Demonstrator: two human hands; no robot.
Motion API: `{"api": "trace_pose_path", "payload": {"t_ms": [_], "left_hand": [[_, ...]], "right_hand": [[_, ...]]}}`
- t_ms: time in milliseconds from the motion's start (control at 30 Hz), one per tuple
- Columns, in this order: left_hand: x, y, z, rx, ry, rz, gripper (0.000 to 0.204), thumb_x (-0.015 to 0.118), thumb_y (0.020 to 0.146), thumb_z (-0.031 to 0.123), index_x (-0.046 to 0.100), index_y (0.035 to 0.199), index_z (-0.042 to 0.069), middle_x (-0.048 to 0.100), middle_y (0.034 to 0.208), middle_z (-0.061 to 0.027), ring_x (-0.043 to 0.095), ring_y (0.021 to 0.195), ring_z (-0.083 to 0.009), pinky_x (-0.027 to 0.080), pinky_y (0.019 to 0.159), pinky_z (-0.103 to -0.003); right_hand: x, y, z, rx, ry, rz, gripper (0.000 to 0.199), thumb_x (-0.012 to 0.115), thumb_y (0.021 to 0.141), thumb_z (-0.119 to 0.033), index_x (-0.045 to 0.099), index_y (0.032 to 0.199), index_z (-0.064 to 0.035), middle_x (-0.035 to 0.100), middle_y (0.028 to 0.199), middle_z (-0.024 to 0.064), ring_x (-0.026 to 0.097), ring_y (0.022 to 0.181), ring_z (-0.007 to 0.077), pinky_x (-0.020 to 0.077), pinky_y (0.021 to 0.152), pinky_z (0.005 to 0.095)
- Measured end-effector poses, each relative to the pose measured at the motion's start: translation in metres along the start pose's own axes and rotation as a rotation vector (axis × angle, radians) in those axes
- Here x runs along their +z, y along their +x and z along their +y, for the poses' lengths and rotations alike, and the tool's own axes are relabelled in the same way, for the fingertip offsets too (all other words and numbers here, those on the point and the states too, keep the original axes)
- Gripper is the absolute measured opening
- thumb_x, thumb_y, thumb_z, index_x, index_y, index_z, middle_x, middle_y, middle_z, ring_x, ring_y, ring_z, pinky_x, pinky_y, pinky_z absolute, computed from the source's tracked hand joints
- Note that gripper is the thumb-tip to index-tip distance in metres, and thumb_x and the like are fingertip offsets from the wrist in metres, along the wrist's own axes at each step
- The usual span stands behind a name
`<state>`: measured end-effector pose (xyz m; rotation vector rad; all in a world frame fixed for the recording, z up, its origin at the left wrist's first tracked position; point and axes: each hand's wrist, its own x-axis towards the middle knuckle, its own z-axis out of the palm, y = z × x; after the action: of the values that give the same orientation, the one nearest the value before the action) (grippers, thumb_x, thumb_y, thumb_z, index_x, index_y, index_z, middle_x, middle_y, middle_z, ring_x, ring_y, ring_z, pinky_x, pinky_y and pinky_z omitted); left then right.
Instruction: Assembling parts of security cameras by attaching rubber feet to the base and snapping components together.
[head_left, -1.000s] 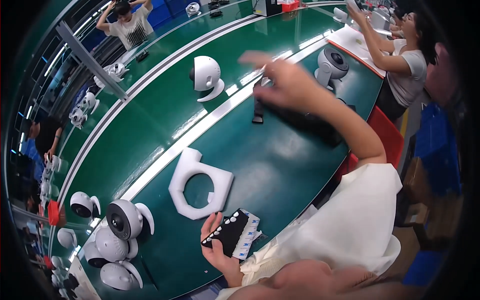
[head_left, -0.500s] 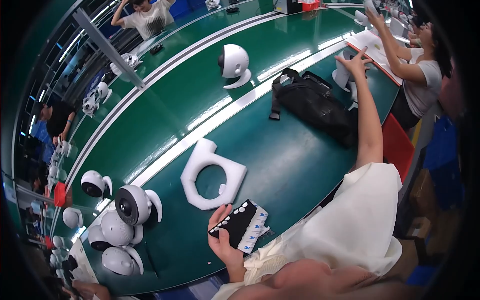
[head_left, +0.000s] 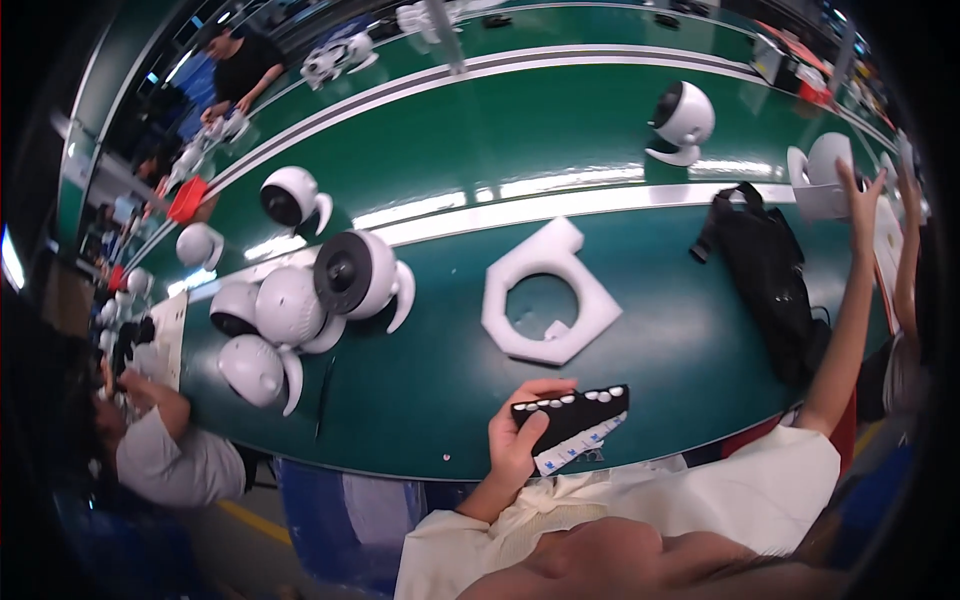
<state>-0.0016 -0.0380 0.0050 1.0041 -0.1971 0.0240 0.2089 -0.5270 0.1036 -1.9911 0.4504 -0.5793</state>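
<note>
My left hand (head_left: 512, 440) pinches a sheet of adhesive pads (head_left: 575, 405) above the table's near edge. The sheet is black with a row of round whitish pads and a white backing strip with blue print. Far to the right, my right arm is stretched out. At its end my right hand (head_left: 862, 200) grips the side of a white rounded camera (head_left: 828, 165) with a curved stand; part of the grip is hidden. In front of my left hand lies a white foam ring (head_left: 503, 297) with a small white piece inside its opening.
Several white cameras with black fronts (head_left: 345, 275) cluster on the left of the green table (head_left: 430, 420). Another camera (head_left: 685, 115) stands beyond the pale strip. A black bag (head_left: 765, 285) lies near my right forearm. Other people sit at left, far left and right.
My view has swung left, so things appear farther right. The sheet in my left hand has tilted flatter. The camera at my right hand now shows its white shell turned differently.
</note>
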Motion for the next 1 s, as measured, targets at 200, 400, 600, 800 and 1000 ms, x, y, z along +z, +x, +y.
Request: {"api": "trace_pose_path", "payload": {"t_ms": [200,400,600,800,1000], "left_hand": [[-0.004,0.003,-0.004,0.355,0.126,-0.005,0.024,0.057,0.081,0.022,0.054,0.081,-0.002,0.033,0.124,-0.0282,0.037,0.114,-0.0353,0.031,0.094,-0.045],[-0.009,-0.002,-0.006,0.279,0.006,-0.016,0.022,0.061,0.079,0.021,0.058,0.084,0.0,0.028,0.127,-0.0209,0.03,0.12,-0.0369,0.022,0.1,-0.049],[-0.031,-0.018,-0.016,0.298,0.154,0.229,0.034,0.064,0.076,0.033,0.055,0.079,0.001,0.053,0.094,-0.0138,0.049,0.089,-0.0229,0.035,0.084,-0.039],[-0.017,-0.007,0.012,0.453,0.24,0.289,0.037,0.062,0.077,0.036,0.047,0.08,0.002,0.049,0.095,-0.0185,0.05,0.085,-0.0242,0.041,0.078,-0.035],[0.003,0.016,0.058,0.466,0.904,0.108,0.018,0.069,0.064,0.018,0.064,0.077,0.007,0.048,0.096,-0.0131,0.041,0.088,-0.0273,0.033,0.079,-0.035]], "right_hand": [[0.107,-0.1,-0.084,0.081,0.8,-0.636,0.072,0.054,0.075,-0.053,0.036,0.124,-0.003,0.049,0.116,0.0115,0.052,0.101,0.0206,0.0438,0.086,0.0357],[0.214,-0.224,-0.124,-0.166,0.859,-1.146,0.118,0.066,0.052,-0.062,0.001,0.139,-0.0164,0.024,0.133,0.0209,0.031,0.12,0.0316,0.0247,0.099,0.0391],[0.246,-0.263,-0.131,-0.462,1.049,-1.13,0.127,0.073,0.053,-0.052,-0.017,0.135,-0.015,0.012,0.135,0.0217,0.032,0.119,0.0323,0.0257,0.098,0.0421],[0.251,-0.258,-0.113,-0.482,1.014,-1.201,0.126,0.072,0.054,-0.052,-0.018,0.134,-0.0162,0.01,0.137,0.0217,0.029,0.122,0.0322,0.0233,0.099,0.0433],[0.241,-0.238,-0.1,-0.3,1.066,-1.233,0.108,0.066,0.069,-0.045,-0.015,0.135,-0.0192,0.019,0.136,0.019,0.039,0.117,0.0327,0.0307,0.096,0.0414]]}}
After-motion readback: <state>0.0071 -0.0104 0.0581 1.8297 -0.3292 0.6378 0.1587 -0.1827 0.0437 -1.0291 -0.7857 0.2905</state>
